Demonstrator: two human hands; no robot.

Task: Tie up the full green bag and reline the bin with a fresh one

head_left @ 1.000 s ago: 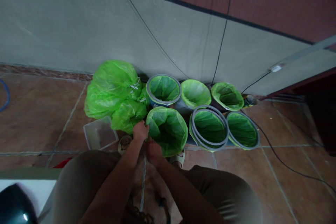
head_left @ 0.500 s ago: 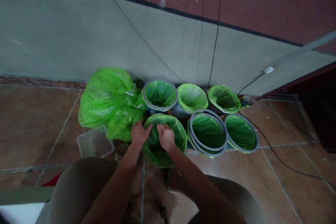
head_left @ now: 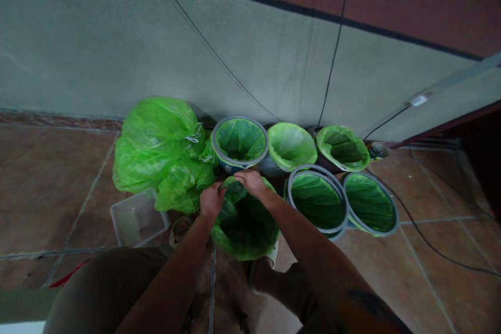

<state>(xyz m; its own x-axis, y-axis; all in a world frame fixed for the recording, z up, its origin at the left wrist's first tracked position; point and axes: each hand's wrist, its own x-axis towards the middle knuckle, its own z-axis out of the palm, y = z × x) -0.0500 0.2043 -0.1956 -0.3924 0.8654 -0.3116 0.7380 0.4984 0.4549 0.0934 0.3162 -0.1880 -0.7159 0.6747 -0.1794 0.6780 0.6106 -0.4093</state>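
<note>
At left, green bags (head_left: 156,141) lie just beyond a clear box (head_left: 140,216). The left hand (head_left: 211,201) curls closed on the far-left edge of a green liner (head_left: 246,232) in the near row; the right hand (head_left: 250,182) curls over its far edge, left of a ringed bin (head_left: 346,211).

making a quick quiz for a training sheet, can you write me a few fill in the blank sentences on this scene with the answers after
The left hand and right hand are at the edge of an open bag coloured ____.
The clear box lies on the person's ____ side of that bag.
The row nearest the wall has ____ lined bins.

Missing words: green; left; three
</note>
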